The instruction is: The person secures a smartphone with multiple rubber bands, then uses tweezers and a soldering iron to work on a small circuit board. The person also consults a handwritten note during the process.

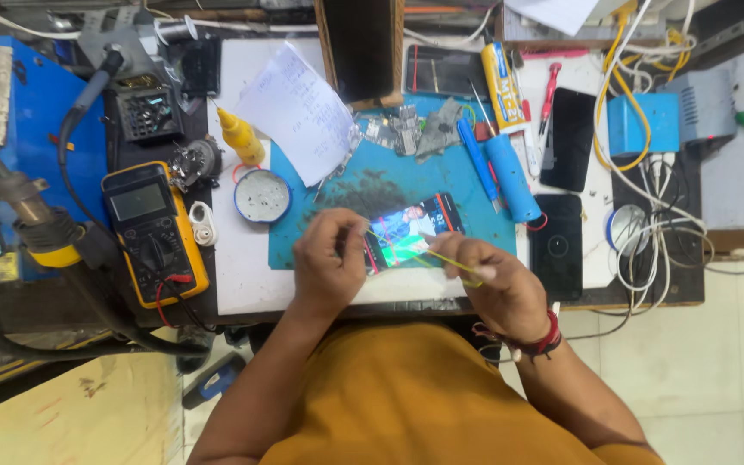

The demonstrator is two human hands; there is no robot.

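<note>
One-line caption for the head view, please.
Both hands, left hand and right hand, stretch a thin yellow-green strip over a lit phone on a blue mat.

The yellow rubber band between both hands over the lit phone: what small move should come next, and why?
Probably lower the stretched yellow rubber band onto the lit phone. The left hand and right hand both pinch the band, holding it taut just above the phone's screen on the blue mat. Whether it already catches an edge of the phone cannot be told from the head view.

Phone (pixel 413 226) lies on mat (pixel 475 207), multimeter (pixel 155 231) leftward.
</note>
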